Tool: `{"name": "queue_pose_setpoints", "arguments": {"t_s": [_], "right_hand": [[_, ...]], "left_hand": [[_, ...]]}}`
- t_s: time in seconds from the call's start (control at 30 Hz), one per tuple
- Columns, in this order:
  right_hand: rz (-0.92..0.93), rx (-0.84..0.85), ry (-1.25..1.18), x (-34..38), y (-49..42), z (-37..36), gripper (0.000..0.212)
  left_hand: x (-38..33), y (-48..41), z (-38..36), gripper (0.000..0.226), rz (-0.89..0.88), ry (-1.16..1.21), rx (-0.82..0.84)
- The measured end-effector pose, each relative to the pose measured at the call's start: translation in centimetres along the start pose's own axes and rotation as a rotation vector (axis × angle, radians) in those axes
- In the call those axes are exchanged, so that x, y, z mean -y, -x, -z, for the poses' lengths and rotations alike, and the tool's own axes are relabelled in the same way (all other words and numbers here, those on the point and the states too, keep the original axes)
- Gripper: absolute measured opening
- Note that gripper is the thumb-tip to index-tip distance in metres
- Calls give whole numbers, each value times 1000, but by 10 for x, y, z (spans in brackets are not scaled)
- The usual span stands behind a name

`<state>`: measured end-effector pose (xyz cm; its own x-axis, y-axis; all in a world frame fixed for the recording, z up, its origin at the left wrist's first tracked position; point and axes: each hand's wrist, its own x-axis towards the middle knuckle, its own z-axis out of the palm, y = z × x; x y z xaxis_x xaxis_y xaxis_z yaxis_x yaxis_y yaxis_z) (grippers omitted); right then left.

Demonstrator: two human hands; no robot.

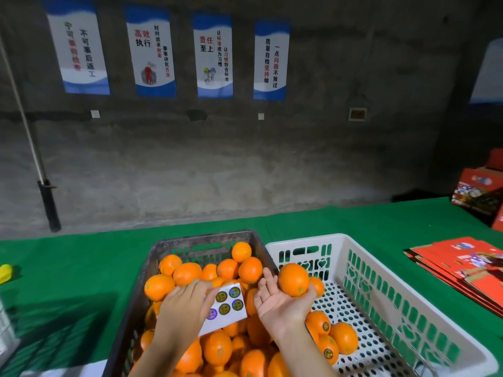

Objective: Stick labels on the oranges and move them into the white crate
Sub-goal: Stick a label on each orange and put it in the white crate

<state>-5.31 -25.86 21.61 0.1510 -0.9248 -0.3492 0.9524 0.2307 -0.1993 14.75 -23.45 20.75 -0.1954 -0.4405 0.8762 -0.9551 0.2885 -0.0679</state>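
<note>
Here the orange [293, 279] sits on the curled fingertips of the upturned right hand [277, 303], thumb standing apart at its left, above the white crate [340, 238]'s near-left corner. It is nearly round, with no clear long axis, and a dark spot faces the camera. The left hand [185, 306] grips the label sheet [228, 306] over the dark crate [190, 240].

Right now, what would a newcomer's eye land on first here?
The dark crate heaped with oranges, centre foreground on the green table. Above it the left hand grips a sheet of round labels, while the right hand cups one orange over the left edge of the white crate, which holds only a few labelled oranges.
</note>
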Motion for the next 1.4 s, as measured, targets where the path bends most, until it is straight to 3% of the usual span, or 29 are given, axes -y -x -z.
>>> {"name": "queue_pose_setpoints", "arguments": {"t_s": [0.17, 0.37, 0.5, 0.57, 0.63, 0.7, 0.8, 0.9, 1.1, 1.4], "right_hand": [[43, 7, 33, -1, -6, 2, 68], [28, -19, 180, -4, -8, 2, 68], [178, -75, 705, -14, -7, 1, 42], [294, 19, 1013, -23, -2, 1, 33], [258, 161, 1147, -32, 5, 1, 39], [197, 235, 1172, -35, 7, 2, 41], [164, 323, 1204, -34, 5, 3, 26], [188, 370, 1268, -37, 6, 5, 19], [280, 268, 1209, -32, 14, 4, 19], [360, 285, 1315, -35, 13, 7, 13]], "left_hand": [[0, 2, -2, 52, 18, 26, -56], [3, 4, -5, 51, -2, -46, -22], [8, 8, -9, 40, -4, -12, 20], [9, 7, -10, 22, -78, 0, 9], [9, 7, -11, 10, -137, -5, -16], [10, 8, -11, 26, -165, -1, -1], [17, 13, -13, 15, -166, -22, 28], [19, 15, -12, 33, -173, -19, 128], [13, 6, 11, 33, 214, 146, 171], [14, 14, 12, 44, 8, 95, 339]]}}
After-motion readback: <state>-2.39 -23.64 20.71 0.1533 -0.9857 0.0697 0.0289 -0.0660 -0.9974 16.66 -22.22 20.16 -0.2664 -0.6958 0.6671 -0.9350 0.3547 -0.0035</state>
